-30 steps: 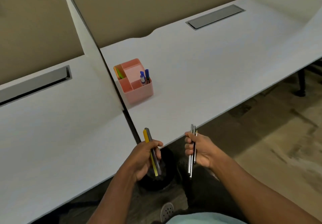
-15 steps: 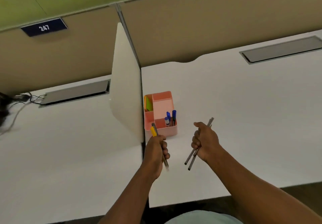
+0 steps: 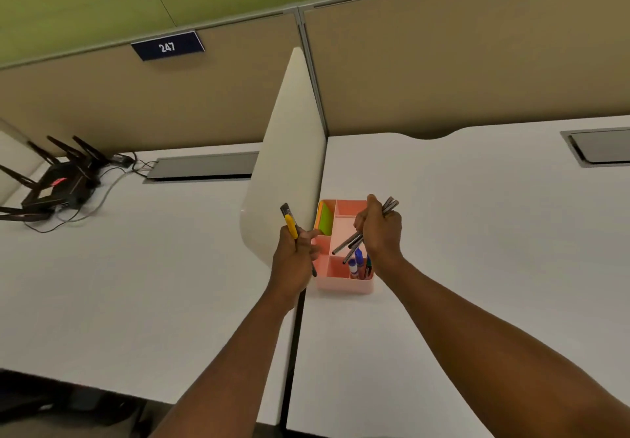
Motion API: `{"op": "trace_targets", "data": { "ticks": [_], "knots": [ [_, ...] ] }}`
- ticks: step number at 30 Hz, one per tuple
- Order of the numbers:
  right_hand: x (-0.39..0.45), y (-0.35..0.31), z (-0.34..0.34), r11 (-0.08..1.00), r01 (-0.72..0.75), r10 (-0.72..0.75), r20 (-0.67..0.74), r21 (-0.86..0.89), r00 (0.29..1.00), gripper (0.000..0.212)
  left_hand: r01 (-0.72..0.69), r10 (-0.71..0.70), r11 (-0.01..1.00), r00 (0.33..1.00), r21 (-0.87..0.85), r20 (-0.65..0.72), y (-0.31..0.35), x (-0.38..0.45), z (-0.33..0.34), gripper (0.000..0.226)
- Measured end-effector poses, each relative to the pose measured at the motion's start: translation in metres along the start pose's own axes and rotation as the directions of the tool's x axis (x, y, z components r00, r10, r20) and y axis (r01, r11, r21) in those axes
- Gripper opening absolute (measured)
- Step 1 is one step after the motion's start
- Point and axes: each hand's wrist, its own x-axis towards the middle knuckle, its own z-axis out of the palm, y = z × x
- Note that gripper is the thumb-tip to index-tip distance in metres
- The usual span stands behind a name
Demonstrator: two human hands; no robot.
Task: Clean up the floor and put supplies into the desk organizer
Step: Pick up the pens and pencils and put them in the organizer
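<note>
Right hand (image 3: 380, 233) fist-pinches thin stiff grey pens (image 3: 353, 243) mid-shaft over pink organizer (image 3: 344, 282); left hand (image 3: 295, 253) clamps light yellow cutter (image 3: 291, 224) low.

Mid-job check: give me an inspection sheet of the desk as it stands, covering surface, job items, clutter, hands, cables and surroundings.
Surface: white desk, two sections split by a cream divider panel.
Job's things: pink desk organizer beside the divider; blue markers stand in its near compartment, green and orange sticky notes at the far left.
Clutter: nothing seen.
Hands: left hand holds a yellow and grey utility knife; right hand holds grey pens, tips angled down over the organizer.
Cables: thin wires run from a black router toward a desk cable hatch.
Surroundings: tan partition panels, sign 247.
</note>
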Motion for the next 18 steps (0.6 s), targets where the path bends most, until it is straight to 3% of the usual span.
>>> {"op": "trace_targets", "data": {
  "ticks": [8,13,18],
  "knots": [
    [0.029,0.02,0.015,0.911,0.145,-0.092,0.152,-0.386,0.984,0.05,0.001,0.0,0.996,1.0,0.087,-0.011,-0.029,0.027,0.008,0.016],
    [0.037,0.039,0.021,0.689,0.363,-0.104,0.41,-0.627,0.906,0.047,0.046,-0.037,0.982,0.998,0.181,-0.056,-0.039,0.045,0.014,0.023],
    [0.048,0.046,0.029,0.547,0.407,-0.023,0.472,-0.731,0.881,0.036,0.112,-0.117,0.957,0.993,0.267,0.004,-0.048,0.054,0.018,0.029]
  ]
}}
